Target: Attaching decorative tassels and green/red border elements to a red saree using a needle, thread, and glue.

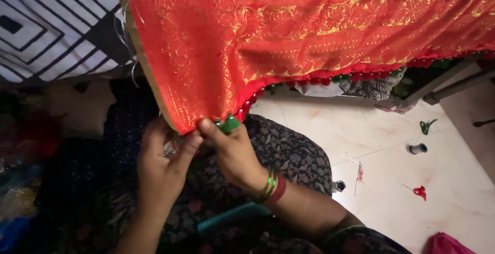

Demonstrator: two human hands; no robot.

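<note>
Red gold-patterned cloth [309, 32], beaded hem, corner pinched by hands

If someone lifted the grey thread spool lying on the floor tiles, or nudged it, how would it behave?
The grey thread spool looks small, so probably light. It lies on its side on the smooth floor tiles, so a nudge would likely roll it. It seems rigid, unlike the draped red fabric.

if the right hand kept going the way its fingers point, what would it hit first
The right hand points up and left, and its fingertips already pinch the corner of the red and gold cloth by a green bead. So it would meet that cloth at once; the left hand sits just beside it.
</note>
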